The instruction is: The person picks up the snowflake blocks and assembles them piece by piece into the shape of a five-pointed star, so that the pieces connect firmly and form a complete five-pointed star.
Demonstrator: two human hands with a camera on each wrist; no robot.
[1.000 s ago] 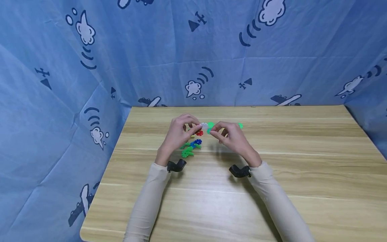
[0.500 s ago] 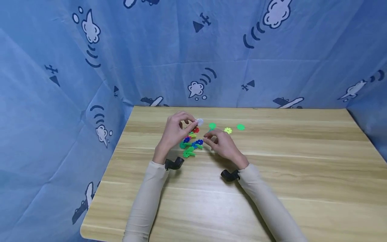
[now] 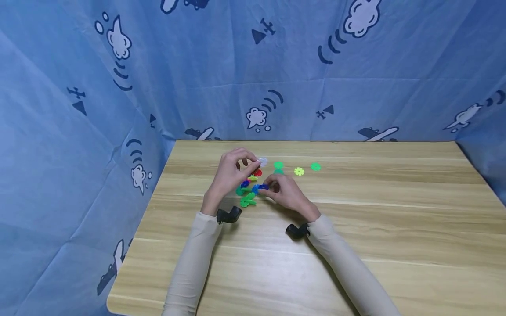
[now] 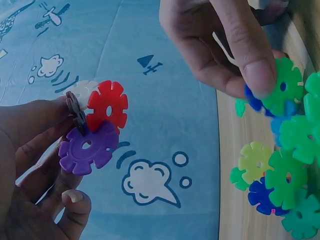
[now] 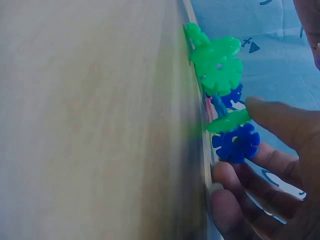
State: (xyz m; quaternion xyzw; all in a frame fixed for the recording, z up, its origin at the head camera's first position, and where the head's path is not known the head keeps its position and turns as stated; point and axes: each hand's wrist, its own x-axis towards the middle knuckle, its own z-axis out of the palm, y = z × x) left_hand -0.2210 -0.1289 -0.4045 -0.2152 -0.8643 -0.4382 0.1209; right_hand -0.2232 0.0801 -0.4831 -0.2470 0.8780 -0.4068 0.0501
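Note:
My left hand [image 3: 233, 173] grips a small cluster of joined plastic snowflake discs above the table. In the left wrist view the cluster has a red disc [image 4: 119, 97], a purple disc [image 4: 72, 152], a dark disc [image 4: 75, 112] seen nearly edge-on and a white disc [image 4: 84, 90] behind. My right hand [image 3: 286, 191] is at the pile of discs, its thumb and fingers pinching a green disc [image 4: 292, 72] and the dark blue disc [image 5: 248, 146] beside it. Other green discs [image 5: 220, 77] lie just past the thumb.
To the right of the pile lie a yellow disc [image 3: 296, 171], a green disc [image 3: 316, 167], another green disc [image 3: 278, 164] and a teal one [image 3: 278, 172]. A blue patterned curtain [image 3: 292, 57] stands behind the wooden table [image 3: 395, 197].
My right hand has moved away from the left hand's cluster, down and left to the pile, and its fingers have closed on the blue and green discs. The left hand keeps its cluster.

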